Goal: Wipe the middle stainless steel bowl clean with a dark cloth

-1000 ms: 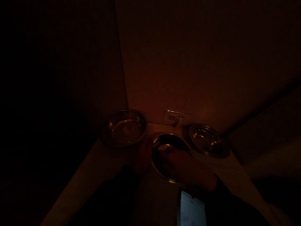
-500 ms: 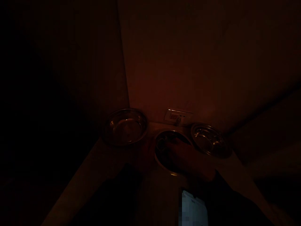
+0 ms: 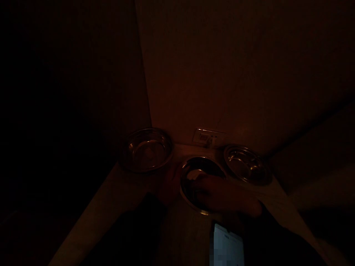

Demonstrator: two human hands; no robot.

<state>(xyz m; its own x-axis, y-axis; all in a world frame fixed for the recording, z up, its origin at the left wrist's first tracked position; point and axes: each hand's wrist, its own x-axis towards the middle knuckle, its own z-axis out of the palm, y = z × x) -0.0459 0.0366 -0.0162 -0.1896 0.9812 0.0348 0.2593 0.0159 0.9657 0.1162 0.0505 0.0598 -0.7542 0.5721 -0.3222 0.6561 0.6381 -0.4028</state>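
Observation:
The scene is very dark. A round metal bowl [image 3: 203,213] stands in the middle of the table. Inside it is my right hand [image 3: 216,190], reaching in from the right with its fingers bent downward and drawn together. What lies at the fingertips is lost in shadow, and so are most of the bowl's contents. Against the bowl's left side rests my left hand [image 3: 169,183], only faintly visible. I cannot make out its fingers, or whether they grip the rim.
A wide metal bowl [image 3: 149,170] stands back left, and a metal dish [image 3: 246,168] back right. On the wall behind is a socket plate [image 3: 209,136] with a plug. A lit phone [image 3: 229,245] lies near the front. The table [image 3: 80,225] has a left edge dropping into darkness.
My right hand has shifted slightly down and toward me inside the bowl, showing more of the bowl's back inner wall. The bowl sits a little nearer to me. The round shape by the fingertips no longer shows.

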